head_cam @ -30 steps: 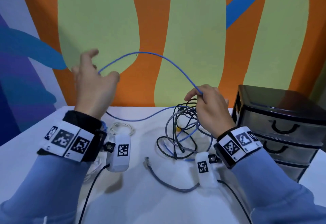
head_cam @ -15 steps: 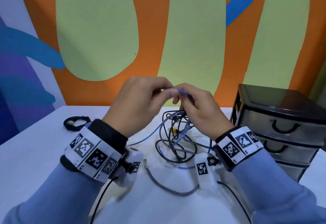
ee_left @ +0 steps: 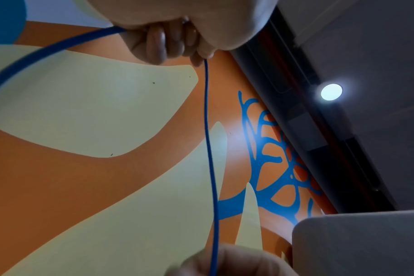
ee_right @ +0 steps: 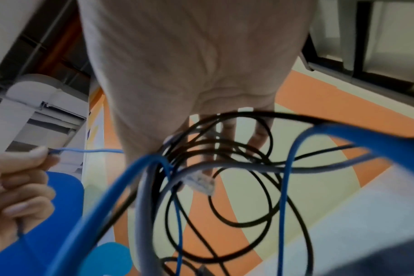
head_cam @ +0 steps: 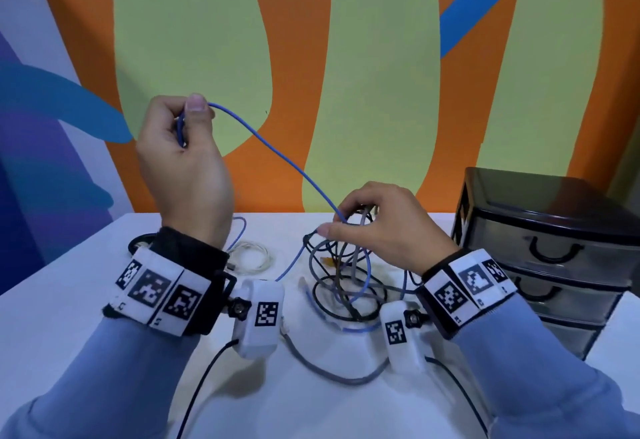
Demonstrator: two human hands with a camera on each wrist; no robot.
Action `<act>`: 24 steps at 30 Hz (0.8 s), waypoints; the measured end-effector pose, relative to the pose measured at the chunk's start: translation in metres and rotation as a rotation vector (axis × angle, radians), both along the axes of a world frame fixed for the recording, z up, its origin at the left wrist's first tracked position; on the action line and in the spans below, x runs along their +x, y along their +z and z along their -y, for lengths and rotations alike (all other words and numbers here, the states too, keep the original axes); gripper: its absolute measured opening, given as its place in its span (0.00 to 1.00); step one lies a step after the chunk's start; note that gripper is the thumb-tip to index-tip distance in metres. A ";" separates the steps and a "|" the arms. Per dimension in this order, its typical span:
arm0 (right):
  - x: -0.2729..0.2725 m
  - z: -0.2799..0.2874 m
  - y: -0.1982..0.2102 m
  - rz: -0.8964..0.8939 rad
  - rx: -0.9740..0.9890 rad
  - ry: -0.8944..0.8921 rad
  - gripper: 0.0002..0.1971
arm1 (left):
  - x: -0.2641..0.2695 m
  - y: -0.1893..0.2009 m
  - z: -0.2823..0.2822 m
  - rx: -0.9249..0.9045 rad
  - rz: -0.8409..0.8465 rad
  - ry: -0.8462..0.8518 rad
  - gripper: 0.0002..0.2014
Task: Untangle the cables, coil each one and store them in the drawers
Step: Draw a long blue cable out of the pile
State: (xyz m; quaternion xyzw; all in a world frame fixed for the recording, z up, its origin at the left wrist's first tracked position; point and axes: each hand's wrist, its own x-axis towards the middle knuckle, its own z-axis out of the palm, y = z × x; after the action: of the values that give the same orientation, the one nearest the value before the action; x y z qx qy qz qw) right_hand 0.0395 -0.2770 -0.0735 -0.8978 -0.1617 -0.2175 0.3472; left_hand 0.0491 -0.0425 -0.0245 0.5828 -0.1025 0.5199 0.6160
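The blue cable (head_cam: 277, 154) arcs up from the tangle (head_cam: 341, 283) on the white table (head_cam: 52, 300) — left hand (head_cam: 183, 161), raised left of the tangle, pinches it; right hand (head_cam: 388, 227) grips it atop the tangle. The drawer unit (head_cam: 550, 248) stands just right — drawers closed.

I'm seeing the blue cable (head_cam: 277, 154) showing a smooth plastic jacket, drawer unit (head_cam: 554, 251) looking like glossy black plastic with translucent smoky fronts, table (head_cam: 52, 300) reading matt white, sleeves (head_cam: 104, 386) looking like soft matt cloth.
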 end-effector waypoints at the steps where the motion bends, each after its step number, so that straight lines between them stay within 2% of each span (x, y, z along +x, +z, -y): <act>1: -0.001 0.001 0.001 -0.004 0.001 0.007 0.20 | 0.002 0.001 -0.004 -0.007 -0.055 -0.015 0.11; 3: -0.002 0.001 0.001 0.002 0.007 -0.002 0.22 | 0.005 0.002 -0.013 0.046 -0.190 -0.007 0.10; 6: 0.001 0.003 -0.001 0.019 0.069 0.012 0.21 | 0.005 -0.001 -0.020 0.336 -0.386 0.185 0.10; 7: 0.001 0.004 -0.002 0.021 0.082 0.023 0.20 | 0.003 -0.002 -0.018 0.470 -0.402 0.256 0.14; 9: 0.002 0.003 -0.004 0.022 0.096 0.033 0.19 | -0.008 -0.002 -0.005 0.741 -0.284 0.292 0.25; 11: 0.002 0.002 -0.004 0.023 0.104 0.024 0.21 | -0.015 -0.003 0.009 1.012 -0.097 0.218 0.32; 12: 0.003 0.002 -0.004 0.027 0.110 0.025 0.24 | -0.019 -0.005 0.016 1.114 -0.075 0.134 0.33; 14: 0.004 0.000 -0.006 0.045 0.140 0.059 0.30 | -0.025 -0.012 0.028 1.240 -0.189 -0.016 0.30; 17: 0.005 -0.002 -0.007 0.035 0.204 0.153 0.42 | -0.023 -0.026 0.037 1.315 -0.313 0.055 0.23; 19: 0.002 -0.003 -0.006 0.001 0.217 0.213 0.51 | -0.017 -0.030 0.036 1.287 -0.330 0.089 0.22; 20: -0.001 -0.003 -0.005 -0.011 0.201 0.233 0.53 | -0.014 -0.031 0.034 1.259 -0.328 0.110 0.19; 22: -0.005 -0.004 -0.004 -0.014 0.151 0.256 0.53 | -0.009 -0.030 0.030 1.182 -0.308 0.157 0.10; 24: -0.007 -0.005 -0.003 -0.013 0.128 0.273 0.50 | -0.006 -0.030 0.026 1.031 -0.219 0.195 0.07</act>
State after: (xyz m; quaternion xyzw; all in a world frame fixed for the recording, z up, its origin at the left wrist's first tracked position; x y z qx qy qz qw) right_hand 0.0327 -0.2716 -0.0767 -0.8450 -0.2658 -0.1722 0.4310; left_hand 0.0432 -0.0687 -0.0540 0.8674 -0.2252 0.3930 0.2059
